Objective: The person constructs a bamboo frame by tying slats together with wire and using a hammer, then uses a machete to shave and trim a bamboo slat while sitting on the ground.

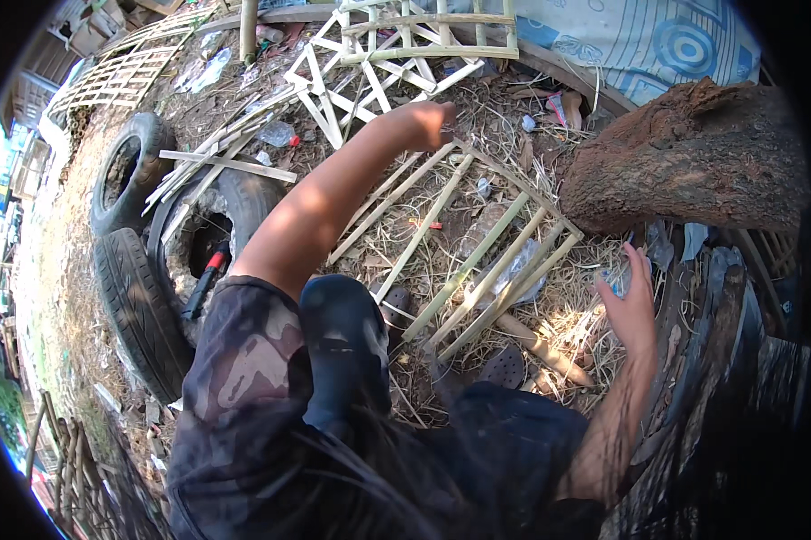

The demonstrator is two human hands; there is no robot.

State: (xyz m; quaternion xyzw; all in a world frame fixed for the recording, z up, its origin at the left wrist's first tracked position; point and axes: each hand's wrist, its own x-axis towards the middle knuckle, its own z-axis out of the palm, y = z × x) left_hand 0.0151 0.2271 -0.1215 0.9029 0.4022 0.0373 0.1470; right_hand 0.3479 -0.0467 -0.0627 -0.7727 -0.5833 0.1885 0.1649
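A bamboo frame (467, 263) of pale slats joined to a crosspiece lies tilted over the ground in front of my knees. My left hand (429, 125) is stretched out to the frame's far left corner, its fingers closed; what they hold, if anything, is hidden. To the right of the frame, my right hand (631, 304) is open, thumb and fingers apart, over straw and scraps. A small dark thing shows by its fingertips, too small to name. Under the frame's near right side lies a thick bamboo piece (546, 349).
A tree trunk (684, 162) stands at the right. Old tires (134, 306) lie at the left, with a red-and-black tool (206, 283) in one. More slat frames (423, 56) and loose slats (212, 148) lie beyond. A blue patterned sheet (639, 45) covers the far right.
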